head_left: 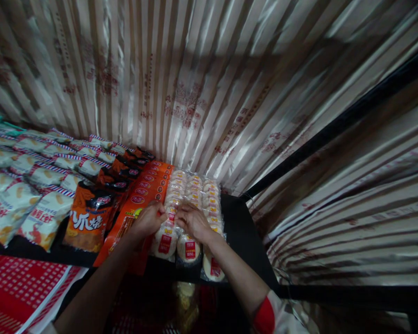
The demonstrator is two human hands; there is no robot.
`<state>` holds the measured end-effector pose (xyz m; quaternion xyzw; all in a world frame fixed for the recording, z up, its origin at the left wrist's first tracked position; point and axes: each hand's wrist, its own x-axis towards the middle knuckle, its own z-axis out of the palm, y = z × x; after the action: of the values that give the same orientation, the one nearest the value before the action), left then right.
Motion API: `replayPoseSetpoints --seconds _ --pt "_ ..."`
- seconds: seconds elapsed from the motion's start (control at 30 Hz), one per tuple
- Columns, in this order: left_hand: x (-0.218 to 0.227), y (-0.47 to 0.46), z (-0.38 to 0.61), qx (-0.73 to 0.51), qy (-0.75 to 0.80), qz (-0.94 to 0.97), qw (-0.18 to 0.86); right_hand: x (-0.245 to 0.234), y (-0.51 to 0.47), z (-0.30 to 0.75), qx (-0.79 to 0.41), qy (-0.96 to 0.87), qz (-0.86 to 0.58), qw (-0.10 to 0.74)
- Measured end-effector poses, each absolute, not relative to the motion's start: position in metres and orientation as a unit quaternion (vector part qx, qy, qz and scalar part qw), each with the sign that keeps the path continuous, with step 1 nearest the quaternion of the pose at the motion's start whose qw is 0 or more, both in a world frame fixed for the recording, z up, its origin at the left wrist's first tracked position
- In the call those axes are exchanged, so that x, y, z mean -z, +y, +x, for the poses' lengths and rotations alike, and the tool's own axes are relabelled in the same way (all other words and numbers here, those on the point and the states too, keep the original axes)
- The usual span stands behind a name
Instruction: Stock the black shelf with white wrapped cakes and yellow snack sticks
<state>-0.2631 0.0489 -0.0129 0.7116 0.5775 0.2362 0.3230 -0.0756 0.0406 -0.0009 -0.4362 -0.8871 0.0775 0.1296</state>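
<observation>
Rows of clear-wrapped, round white cracker packets (165,245) with red and yellow labels lie overlapped at the right end of the black-covered table. My left hand (149,220) is over the left row, its fingers curled and pinching the edge of one packet. From the other side my right hand (194,222) comes in, with its bent fingertips closed on the same packet's right side. The fingertips partly cover that packet. Under my left wrist runs a flat orange package strip (144,188) with round printed emblems, beside the cracker rows.
Orange-and-black snack bags (85,222) stand left of the strip, and rows of white snack bags (47,215) fill the far left. A red basket (24,287) is below the front edge. Behind hangs a striped curtain (181,83); a dark pole (334,132) slants at right.
</observation>
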Motion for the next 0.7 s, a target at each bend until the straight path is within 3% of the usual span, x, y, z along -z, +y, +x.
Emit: replayPoseSetpoints --seconds 0.23,0.7 --pt "0.019 0.049 -0.269 -0.209 0.493 0.718 0.445 0.0 0.039 -0.075 -0.085 -0.882 -0.442 0.143" --pt "0.028 0.051 -0.264 -0.304 0.486 0.69 0.442 -0.006 0.039 -0.073 -0.147 -0.863 -0.461 0.145"
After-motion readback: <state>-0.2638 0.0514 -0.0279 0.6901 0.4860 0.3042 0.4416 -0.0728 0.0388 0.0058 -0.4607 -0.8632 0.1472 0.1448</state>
